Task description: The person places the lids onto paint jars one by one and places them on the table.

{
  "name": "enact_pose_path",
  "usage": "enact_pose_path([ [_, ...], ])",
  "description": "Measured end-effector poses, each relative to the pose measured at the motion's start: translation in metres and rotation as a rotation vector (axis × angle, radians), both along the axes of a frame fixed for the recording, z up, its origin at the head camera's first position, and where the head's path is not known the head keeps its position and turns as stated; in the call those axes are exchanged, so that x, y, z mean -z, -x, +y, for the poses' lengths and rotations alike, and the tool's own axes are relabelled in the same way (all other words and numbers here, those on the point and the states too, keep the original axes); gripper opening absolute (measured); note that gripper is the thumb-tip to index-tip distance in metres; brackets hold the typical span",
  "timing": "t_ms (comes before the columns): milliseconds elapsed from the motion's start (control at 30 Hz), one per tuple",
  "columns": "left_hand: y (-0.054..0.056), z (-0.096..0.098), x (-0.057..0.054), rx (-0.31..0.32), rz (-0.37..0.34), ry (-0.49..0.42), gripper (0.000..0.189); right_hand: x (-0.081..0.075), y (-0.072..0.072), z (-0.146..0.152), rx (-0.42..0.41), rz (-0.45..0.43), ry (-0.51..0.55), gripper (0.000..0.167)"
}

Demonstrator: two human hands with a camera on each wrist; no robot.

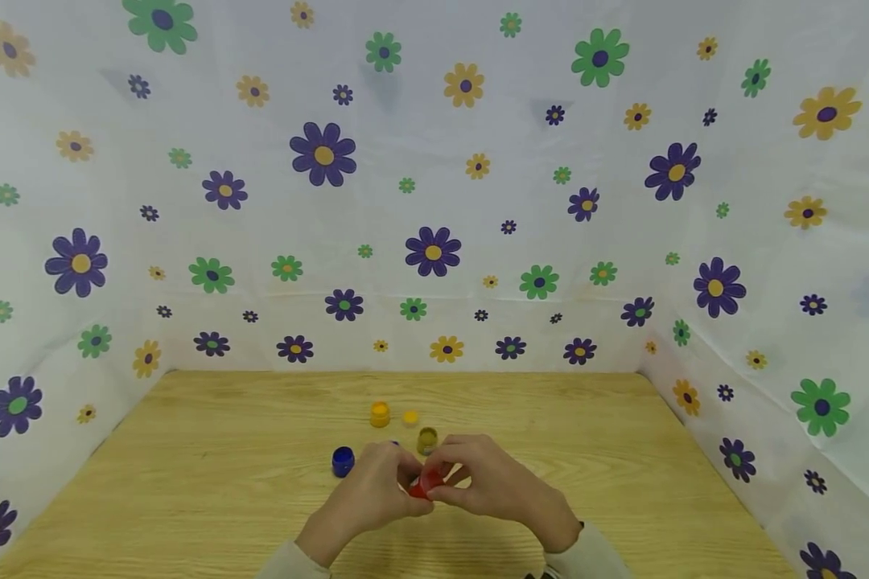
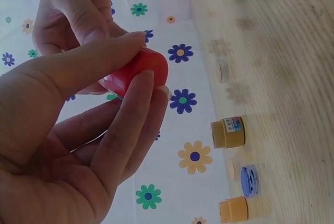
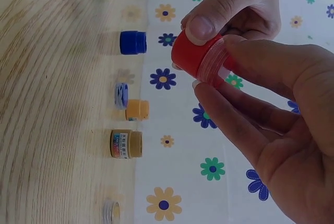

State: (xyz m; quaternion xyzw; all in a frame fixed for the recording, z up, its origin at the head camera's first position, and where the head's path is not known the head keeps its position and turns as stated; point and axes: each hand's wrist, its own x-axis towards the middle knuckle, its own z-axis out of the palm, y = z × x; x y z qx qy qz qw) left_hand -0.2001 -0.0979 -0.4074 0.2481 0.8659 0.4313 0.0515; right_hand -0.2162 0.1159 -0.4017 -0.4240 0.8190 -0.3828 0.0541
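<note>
Above the table in front of me, my left hand point(image 1: 378, 489) grips a small red paint jar point(image 3: 187, 51), thumb on one side and fingers on the other. The jar is tilted on its side in the right wrist view. My right hand point(image 1: 491, 481) pinches the ribbed, see-through lid point(image 3: 212, 63) between thumb and fingers. The lid sits at the jar's mouth end. In the head view the fingers partly cover the jar. Just beyond the hands stands an ochre paint jar point(image 1: 427, 441), and left of the left hand is a blue paint jar point(image 1: 343, 461).
An orange-yellow jar point(image 1: 380, 414) stands farther back, beside a yellow lid point(image 1: 410, 418). A blue lid point(image 3: 121, 95) lies near the jars, mostly hidden by the left hand in the head view. Flower-printed sheeting point(image 1: 434, 201) encloses the wooden table point(image 1: 210, 482) at back and sides.
</note>
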Motion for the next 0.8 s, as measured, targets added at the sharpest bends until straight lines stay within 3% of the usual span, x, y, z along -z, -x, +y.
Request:
enact_pose_path([
  [233,0.0014,-0.0024,0.0015,0.004,0.007,-0.006,0.018,0.0009,0.0009,-0.0011,0.004,-0.007,-0.004,0.022],
  [500,0.0012,-0.0025,0.0010,0.004,0.005,-0.001,0.018,0.0023,0.0003,0.0006,0.010,0.062,0.017,0.023],
  [800,0.0026,-0.0038,0.0013,0.007,0.007,-0.003,0.015,0.0034,0.0020,-0.0004,-0.049,0.131,0.054,0.023],
])
